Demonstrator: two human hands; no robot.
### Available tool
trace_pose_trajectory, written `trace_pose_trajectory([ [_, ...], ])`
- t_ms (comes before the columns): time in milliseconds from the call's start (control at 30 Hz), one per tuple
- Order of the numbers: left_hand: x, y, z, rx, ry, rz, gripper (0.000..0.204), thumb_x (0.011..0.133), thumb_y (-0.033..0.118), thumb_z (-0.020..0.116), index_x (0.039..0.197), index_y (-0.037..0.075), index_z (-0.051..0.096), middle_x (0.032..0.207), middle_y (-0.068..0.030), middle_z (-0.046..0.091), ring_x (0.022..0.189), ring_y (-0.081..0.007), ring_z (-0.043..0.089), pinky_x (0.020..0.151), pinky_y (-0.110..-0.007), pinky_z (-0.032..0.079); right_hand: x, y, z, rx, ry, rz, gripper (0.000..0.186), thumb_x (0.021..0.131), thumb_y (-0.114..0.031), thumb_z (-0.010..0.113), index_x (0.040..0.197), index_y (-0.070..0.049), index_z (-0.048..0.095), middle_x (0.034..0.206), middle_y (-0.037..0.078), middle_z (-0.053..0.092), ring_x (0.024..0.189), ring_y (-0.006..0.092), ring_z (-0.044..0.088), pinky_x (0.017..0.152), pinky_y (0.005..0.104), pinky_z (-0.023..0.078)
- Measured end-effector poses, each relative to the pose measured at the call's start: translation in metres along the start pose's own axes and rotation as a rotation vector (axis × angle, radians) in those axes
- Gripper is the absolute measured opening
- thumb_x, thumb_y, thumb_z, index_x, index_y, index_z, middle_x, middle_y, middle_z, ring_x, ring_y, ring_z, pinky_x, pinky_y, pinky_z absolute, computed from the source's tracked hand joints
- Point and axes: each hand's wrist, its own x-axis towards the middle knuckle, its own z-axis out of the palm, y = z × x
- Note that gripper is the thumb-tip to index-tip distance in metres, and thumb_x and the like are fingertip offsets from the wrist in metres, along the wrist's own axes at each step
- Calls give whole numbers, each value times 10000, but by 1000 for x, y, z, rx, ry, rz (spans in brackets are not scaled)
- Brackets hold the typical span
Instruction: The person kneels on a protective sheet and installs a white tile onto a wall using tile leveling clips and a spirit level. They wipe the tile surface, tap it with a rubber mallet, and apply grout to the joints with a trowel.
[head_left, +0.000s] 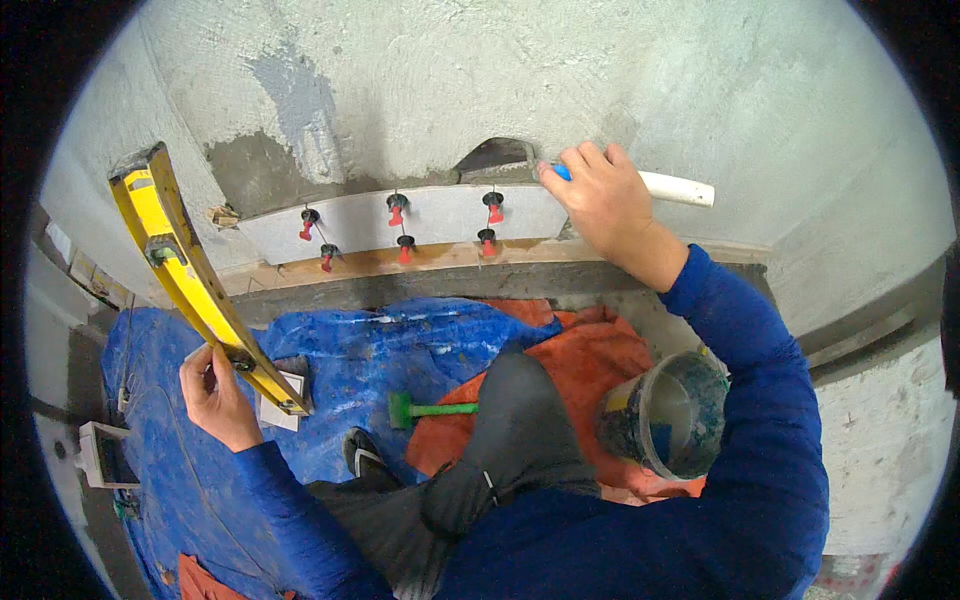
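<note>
My left hand [217, 400] is closed around the lower part of a yellow spirit level [185, 270], which stands tilted at the left. My right hand [608, 200] is raised to the wall, fingers wrapped round a trowel; blue shows by its fingertips and a grey blade [497, 155] reaches left to the wall. A white rounded bar [680, 190] sticks out past the right side of this hand; whether it is the trowel's handle I cannot tell. Below the blade runs a row of pale tiles [355, 225], with several red-and-black levelling clips [397, 208] along it.
Beneath the tiles lies a wooden strip [400, 257]. A bucket [625, 425] of greyish liquid stands at the right, on an orange sheet [590, 360]. A blue tarp [160, 400] covers the floor at left, with a green-headed mallet [402, 410] and a small white tile [283, 410].
</note>
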Motion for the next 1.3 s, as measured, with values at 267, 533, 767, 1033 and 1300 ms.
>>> trace_pose_trajectory([
  [267,-1,5,4,18,-8,51,68,952,33,705,1001,-13,705,976,-61,680,853,-122,650,730,-246,541,-13,3,5,-2,-23,74,251,865,-185,601,1101,-153,682,934,46,599,925,225,588,778,404,434],
  [533,-2,7,6,-12,-30,17,64,953,28,704,1002,-13,704,976,-64,676,847,-129,643,731,-247,532,-24,-9,1,58,-71,124,339,849,-155,593,1174,-150,691,932,58,583,917,236,574,752,379,428],
  [767,-3,9,9,-14,-45,53,66,956,23,699,1006,-20,705,985,-73,673,873,-145,639,748,-257,527,-2,-2,-13,-29,-84,-17,251,843,-172,615,1080,-132,690,892,37,583,909,208,573,753,365,428],
  [1033,-4,13,10,-13,-45,22,74,959,32,703,1012,-20,700,985,-76,664,855,-143,630,731,-250,526,14,14,-35,-150,-139,-129,132,848,-198,627,936,-131,698,880,46,604,912,223,582,763,383,424],
  [1300,-2,7,9,-19,-45,65,71,945,8,706,1006,-26,696,984,-84,658,856,-154,626,746,-265,527,-14,4,-30,-29,-115,108,251,839,-153,614,1078,-148,692,918,48,581,915,227,574,740,373,418],
])
